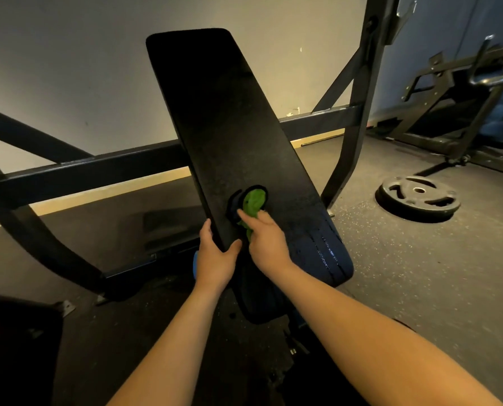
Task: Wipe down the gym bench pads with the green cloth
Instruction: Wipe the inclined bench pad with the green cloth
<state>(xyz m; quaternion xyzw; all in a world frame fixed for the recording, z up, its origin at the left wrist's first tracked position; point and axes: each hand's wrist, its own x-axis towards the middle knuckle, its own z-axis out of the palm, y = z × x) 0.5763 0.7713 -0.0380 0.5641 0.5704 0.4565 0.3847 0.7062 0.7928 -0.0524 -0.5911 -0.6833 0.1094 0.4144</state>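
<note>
R hand (266, 243) presses green cloth (253, 204) on bench pad (215, 112); L hand (215, 259) grips pad edge.

The cloth (253, 202) sits low on the tilted pad (229, 127), with a weight plate (418, 197) on the floor (420, 273) at its three o'clock.

We log the back pad (229, 127) as black, matt, finely grained vinyl, with glossy wet streaks near its lower end. The green cloth (253, 202) is soft crumpled fabric, the frame (83, 168) dark painted metal, the floor (405, 273) speckled rough rubber, and the weight plate (418, 197) matt black.
</note>
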